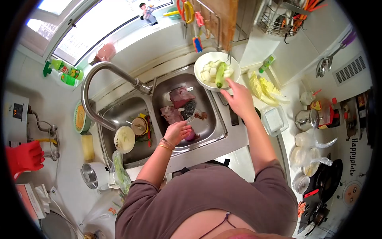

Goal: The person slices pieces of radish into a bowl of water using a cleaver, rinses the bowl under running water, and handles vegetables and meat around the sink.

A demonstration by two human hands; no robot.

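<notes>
My left hand [178,133] is over the near part of the right sink basin [211,131], fingers together and stretched out, with nothing visible in it. Beyond it in the basin lie dark red pieces of meat [181,96] around a dark scrubber [188,110]; a purple round thing [191,134] shows beside my fingers. At the near right edge of a white bowl [197,79] is my right hand [238,95], fingers spread. Pale cut chunks [209,73] and a green piece of vegetable [221,75] fill the bowl.
A curved faucet [89,85] arches over the left basin, which holds a white dish [124,140]. Cabbage leaves [262,91] and a clear container [274,120] stand to the right. A knife handle [234,116] lies beside the sink. Scissors [188,12] hang above.
</notes>
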